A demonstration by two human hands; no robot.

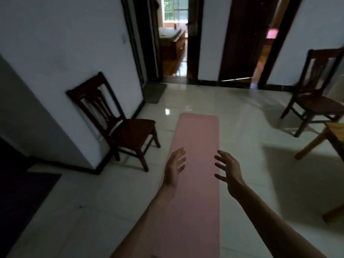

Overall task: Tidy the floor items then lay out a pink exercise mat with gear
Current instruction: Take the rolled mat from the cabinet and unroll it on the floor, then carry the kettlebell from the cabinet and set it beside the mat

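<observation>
A pink exercise mat lies unrolled flat on the pale tiled floor, running from near my feet away toward the doorways. My left hand hovers over the mat's left edge, fingers spread, holding nothing. My right hand hovers over the mat's right edge, fingers also apart and empty. No exercise gear shows on the mat or on the floor around it.
A dark wooden chair stands against the left wall beside the mat. Another dark chair sits at the right. A lighter wooden table leg juts in at the right edge. A dark rug lies lower left. Two open doorways lie ahead.
</observation>
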